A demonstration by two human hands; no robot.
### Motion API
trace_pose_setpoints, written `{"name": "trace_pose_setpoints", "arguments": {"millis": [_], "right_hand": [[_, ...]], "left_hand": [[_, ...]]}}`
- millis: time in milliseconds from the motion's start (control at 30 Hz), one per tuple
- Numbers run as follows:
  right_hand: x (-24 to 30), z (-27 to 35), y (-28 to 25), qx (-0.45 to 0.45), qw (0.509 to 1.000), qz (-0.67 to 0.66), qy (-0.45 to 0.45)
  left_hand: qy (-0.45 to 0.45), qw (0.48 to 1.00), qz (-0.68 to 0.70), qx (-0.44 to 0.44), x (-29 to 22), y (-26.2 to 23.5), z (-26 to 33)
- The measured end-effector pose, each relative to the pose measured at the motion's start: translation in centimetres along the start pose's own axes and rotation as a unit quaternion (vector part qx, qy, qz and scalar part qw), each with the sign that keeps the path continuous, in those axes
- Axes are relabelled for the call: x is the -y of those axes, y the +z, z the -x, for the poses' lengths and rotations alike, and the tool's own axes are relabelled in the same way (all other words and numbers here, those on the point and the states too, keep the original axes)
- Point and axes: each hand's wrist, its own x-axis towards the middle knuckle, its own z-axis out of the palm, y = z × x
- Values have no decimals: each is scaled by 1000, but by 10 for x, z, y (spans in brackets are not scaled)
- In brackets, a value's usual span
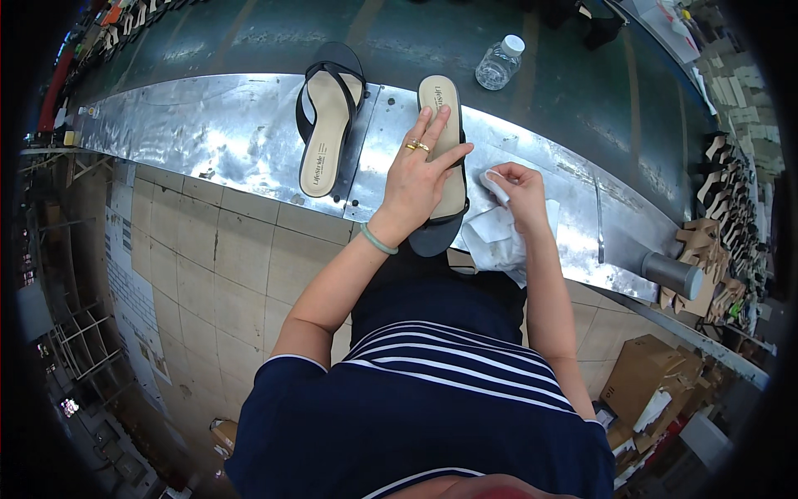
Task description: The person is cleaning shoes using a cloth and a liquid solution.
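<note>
My left hand [420,170] lies over the black-strapped sandal with a beige insole [450,195], fingers spread apart, pressing from above; can't tell if any hook underneath. That sandal sits on the shiny bare-metal desk [540,154], heel away from me, black toe end at or over the near edge. My right hand [525,193] has its fingers pinched on a small folded white pad [496,186], just right of the sandal and apart from its insole. Crumpled white cloth [499,241] lies below that hand, at the near edge; can't tell if the pad joins it. Matching black-and-beige sandal [332,112] lies left, toe away. Risks, my read: uneven left pressure with the toe at the edge could tip or slide the sandal; a loose pinch could drop the pad; a dirty pad could mark the pale insole; a forearm snag could drag the cloth off. Clear white-capped bottle [497,66] stands beyond, low knock risk.
</note>
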Motion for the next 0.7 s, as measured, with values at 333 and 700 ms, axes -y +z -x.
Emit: {"name": "trace_pose_setpoints", "arguments": {"millis": [333, 700], "right_hand": [[-26, -15, 34, -39, 965, 58, -251], [-22, 3, 49, -159, 874, 238, -393]], "left_hand": [[20, 995, -82, -52, 3, 7, 3], [22, 996, -67, -57, 3, 6, 2]]}}
